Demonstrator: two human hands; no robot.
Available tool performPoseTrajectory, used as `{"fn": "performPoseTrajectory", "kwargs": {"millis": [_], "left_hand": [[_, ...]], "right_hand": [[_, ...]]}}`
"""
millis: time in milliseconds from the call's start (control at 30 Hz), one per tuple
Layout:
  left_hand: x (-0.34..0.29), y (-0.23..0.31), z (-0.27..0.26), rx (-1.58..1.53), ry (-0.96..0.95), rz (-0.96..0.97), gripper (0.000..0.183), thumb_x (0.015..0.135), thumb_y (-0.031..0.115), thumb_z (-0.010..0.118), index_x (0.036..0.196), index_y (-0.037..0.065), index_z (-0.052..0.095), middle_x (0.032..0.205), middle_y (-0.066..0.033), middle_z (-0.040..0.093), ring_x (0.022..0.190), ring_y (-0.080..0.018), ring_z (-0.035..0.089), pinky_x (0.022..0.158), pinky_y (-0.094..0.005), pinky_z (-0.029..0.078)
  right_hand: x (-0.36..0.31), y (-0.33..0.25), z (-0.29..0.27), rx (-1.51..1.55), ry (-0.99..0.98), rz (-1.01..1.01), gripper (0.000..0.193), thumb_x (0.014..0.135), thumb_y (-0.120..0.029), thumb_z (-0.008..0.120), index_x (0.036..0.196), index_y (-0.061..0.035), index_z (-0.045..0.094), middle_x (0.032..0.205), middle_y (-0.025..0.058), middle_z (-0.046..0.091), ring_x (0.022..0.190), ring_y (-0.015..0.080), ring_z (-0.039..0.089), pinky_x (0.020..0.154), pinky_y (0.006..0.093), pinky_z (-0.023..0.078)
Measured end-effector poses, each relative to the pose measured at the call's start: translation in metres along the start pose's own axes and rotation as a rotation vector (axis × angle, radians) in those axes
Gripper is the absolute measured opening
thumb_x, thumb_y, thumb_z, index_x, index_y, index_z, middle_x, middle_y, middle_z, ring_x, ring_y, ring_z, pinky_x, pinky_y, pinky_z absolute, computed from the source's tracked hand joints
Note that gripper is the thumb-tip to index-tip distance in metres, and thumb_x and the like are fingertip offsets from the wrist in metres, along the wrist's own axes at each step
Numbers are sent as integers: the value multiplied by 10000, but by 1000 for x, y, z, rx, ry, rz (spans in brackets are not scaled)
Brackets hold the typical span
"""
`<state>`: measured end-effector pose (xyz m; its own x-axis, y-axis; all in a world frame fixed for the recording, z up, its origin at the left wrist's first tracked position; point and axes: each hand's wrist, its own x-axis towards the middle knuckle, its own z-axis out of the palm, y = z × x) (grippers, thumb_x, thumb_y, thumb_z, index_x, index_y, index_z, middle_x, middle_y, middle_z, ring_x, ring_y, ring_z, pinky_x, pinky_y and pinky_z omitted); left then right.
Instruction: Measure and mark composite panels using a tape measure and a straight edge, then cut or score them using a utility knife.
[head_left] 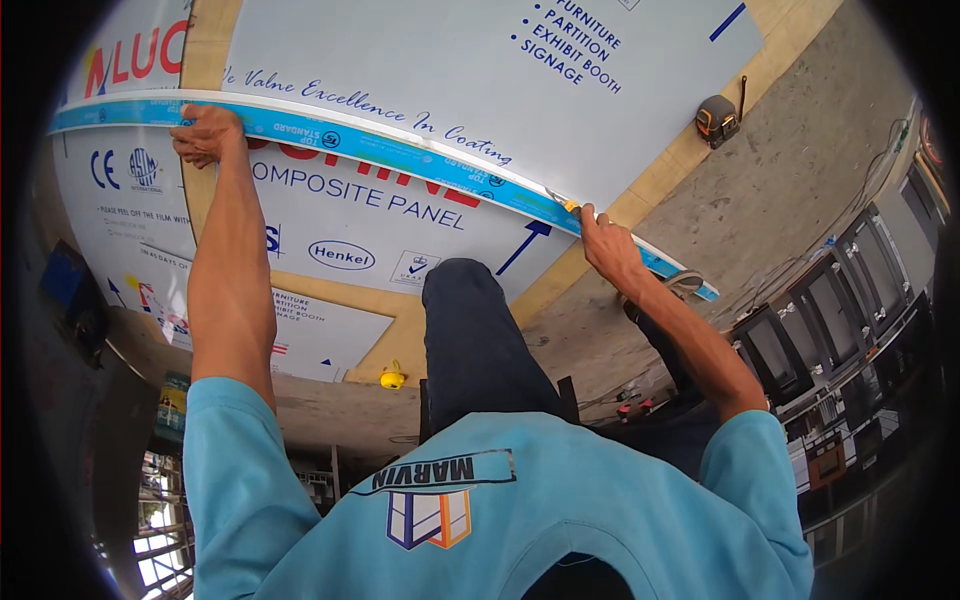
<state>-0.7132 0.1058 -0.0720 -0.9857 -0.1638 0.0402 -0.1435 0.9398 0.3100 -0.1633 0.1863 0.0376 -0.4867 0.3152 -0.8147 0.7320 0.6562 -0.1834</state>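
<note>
A long straight bar (385, 152) covered in blue film lies across the printed composite panels (420, 80), its right end reaching past the panel's edge. At its left part, my left hand (208, 135) is closed over the bar with curled fingers, pressing it to the sheet. Farther right, my right hand (612, 248) is closed round a small utility knife (571, 206) with a yellow part and a thin metal blade. The knife's tip is at the bar's far edge, over the panel; most of its handle is hidden in my fingers.
My knee (475, 310) is up against the panel's near side. A black and orange tape measure (716, 122) sits on the yellowish board at the right. A yellow object (392, 376) lies nearer me. Dark framed panels (835, 300) stand at the far right on concrete.
</note>
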Motion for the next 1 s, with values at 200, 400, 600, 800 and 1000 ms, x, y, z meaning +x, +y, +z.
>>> {"fn": "performPoseTrajectory", "kwargs": {"millis": [200,400,600,800,1000], "left_hand": [[-7,-8,0,18,-18,-15,622,904,474,289,1229,-32,450,1295,-219,419,1184,-367,390,999,-508,257],[-19,4,2,-50,-29,-12,625,913,484,317,1281,-9,424,1309,-221,392,1199,-367,369,988,-503,258],[4,-4,-2,-82,59,59,642,931,504,299,1329,7,378,1362,-227,354,1283,-369,309,1027,-510,223],[-4,-11,2,-51,35,26,627,936,489,295,1340,14,360,1387,-238,316,1292,-366,296,1036,-513,207],[-3,-4,3,-71,13,16,622,930,487,303,1339,22,365,1385,-233,322,1298,-371,283,1039,-517,198]], "right_hand": [[-53,82,41,-85,-58,53,310,876,-91,469,1163,16,418,821,224,604,650,344,648,542,405,530],[-91,130,51,-236,-324,286,198,916,-138,415,1079,-30,446,863,219,644,770,359,665,667,441,533],[-28,-18,-71,84,-41,194,293,943,-228,437,1173,-48,417,928,277,622,735,438,622,619,517,490],[184,-260,-185,271,218,-362,318,955,-237,442,1143,18,416,766,215,603,574,358,614,512,439,505],[259,-328,-201,179,181,-384,274,882,-171,515,1024,53,444,764,234,636,643,363,650,587,423,535]]}}
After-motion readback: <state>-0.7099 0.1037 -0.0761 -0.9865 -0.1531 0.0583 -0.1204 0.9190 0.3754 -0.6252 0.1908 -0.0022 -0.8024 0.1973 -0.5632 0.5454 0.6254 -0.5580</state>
